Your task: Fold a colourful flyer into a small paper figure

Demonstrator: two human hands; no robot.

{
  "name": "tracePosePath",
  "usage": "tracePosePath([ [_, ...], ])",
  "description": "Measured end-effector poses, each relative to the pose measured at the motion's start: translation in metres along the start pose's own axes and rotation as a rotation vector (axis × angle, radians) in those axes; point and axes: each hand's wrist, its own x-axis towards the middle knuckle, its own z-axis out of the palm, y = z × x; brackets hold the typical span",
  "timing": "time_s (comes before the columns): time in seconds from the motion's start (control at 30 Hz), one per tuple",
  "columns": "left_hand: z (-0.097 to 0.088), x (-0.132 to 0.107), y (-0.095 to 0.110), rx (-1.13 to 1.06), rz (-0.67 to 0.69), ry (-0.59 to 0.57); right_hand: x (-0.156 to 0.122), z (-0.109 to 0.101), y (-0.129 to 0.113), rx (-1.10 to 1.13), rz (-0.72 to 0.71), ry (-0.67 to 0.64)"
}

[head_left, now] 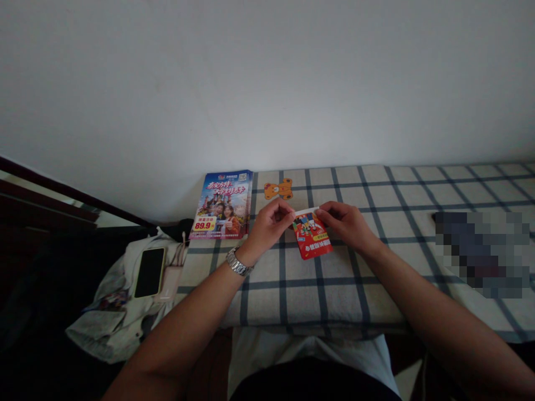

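A red printed leaflet [314, 245] hangs between my hands over the checked cloth, its lettering upside down to me and a white strip along its top edge. My left hand [271, 223] pinches the top left corner between thumb and fingers. At the top right corner, my right hand [345, 221] grips the same edge. A bear-shaped cutout or print [278, 189] lies on the cloth just beyond my left hand. To the left of that hand rests a stack of blue and pink flyers [223, 203], marked 89.9.
The table wears a checked cloth [267, 301] and meets a pale wall [267, 83]. At the far right lies a blurred-out dark object [476, 248]. Beyond the left edge, a phone [150, 272] lies on a light cloth or garment [100, 334].
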Motion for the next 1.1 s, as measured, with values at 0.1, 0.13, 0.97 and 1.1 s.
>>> tracePosePath([
  [0.1,-0.0013,0.0005,0.0006,0.006,-0.004,-0.031,-0.0006,-0.0001,-0.0002,-0.046,-0.017,-0.011],
  [0.13,-0.0017,0.0005,0.0011,0.018,0.002,-0.040,-0.0008,-0.0001,-0.0005,-0.052,-0.020,-0.020],
  [0.97,-0.0012,-0.0033,0.0050,0.180,0.054,-0.084,-0.0003,0.0065,-0.0045,0.168,0.000,0.030],
  [1.1,-0.0008,-0.0031,0.0037,0.194,0.067,-0.095,-0.0003,0.0062,-0.0065,0.190,-0.009,0.022],
])
